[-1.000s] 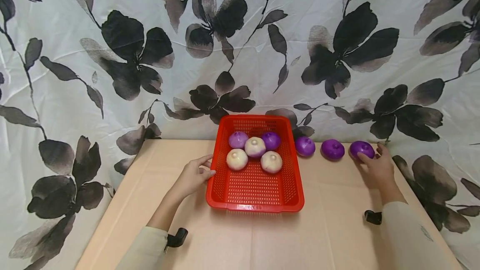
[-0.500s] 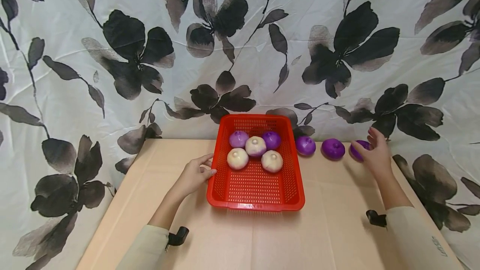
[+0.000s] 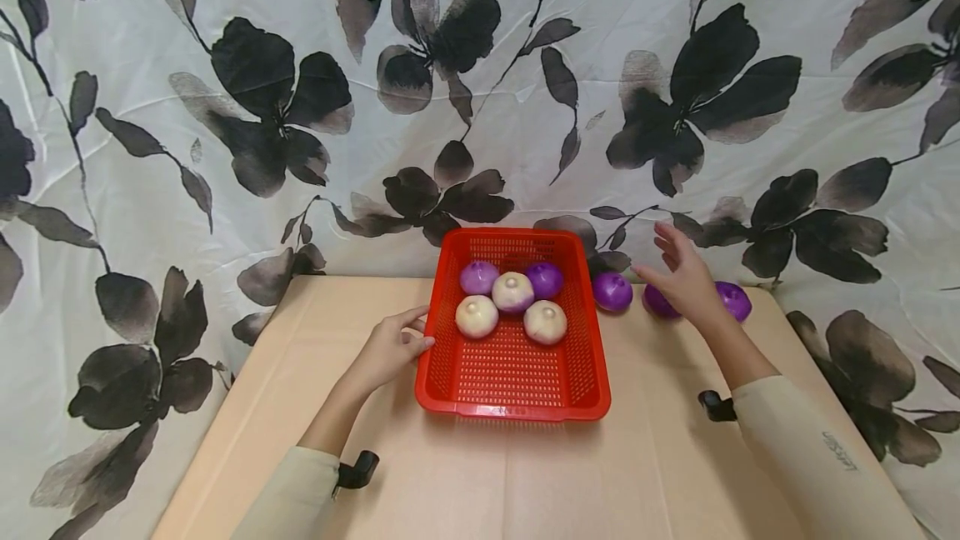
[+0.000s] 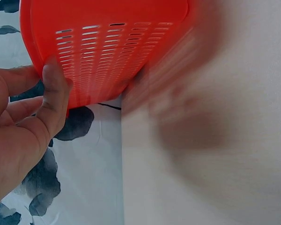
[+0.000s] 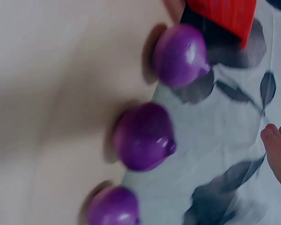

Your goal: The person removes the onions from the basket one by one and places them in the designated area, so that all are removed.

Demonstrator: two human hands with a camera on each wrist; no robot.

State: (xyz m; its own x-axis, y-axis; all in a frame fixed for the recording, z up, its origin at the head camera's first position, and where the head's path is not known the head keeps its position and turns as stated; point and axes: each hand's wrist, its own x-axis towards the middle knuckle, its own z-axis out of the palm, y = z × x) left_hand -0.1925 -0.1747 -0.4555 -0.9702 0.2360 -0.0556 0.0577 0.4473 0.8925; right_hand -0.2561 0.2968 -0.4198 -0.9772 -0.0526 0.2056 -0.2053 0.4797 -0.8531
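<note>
My left hand (image 3: 386, 351) grips the left rim of a red perforated plastic basket (image 3: 510, 408); in the left wrist view the thumb (image 4: 54, 89) lies against its outer wall. In the basket sit two purple onions, one at the back left (image 3: 478, 277), and three pale onions, one at the front right (image 3: 545, 322). To the right of the basket, three purple onions stand in a row: the near one (image 3: 612, 292), the middle one (image 5: 145, 136) and the far one (image 3: 735, 300). My right hand (image 3: 686, 277), fingers apart and holding nothing, hovers over the middle one and partly hides it.
A beige-topped table (image 3: 360, 473) carries the basket and the onions. Right behind its back edge hangs a white cloth (image 3: 525, 182) with a dark flower print.
My right hand has let go of the rightmost onion, lifted and moved left over the middle onion of the row. The left hand stays on the basket.
</note>
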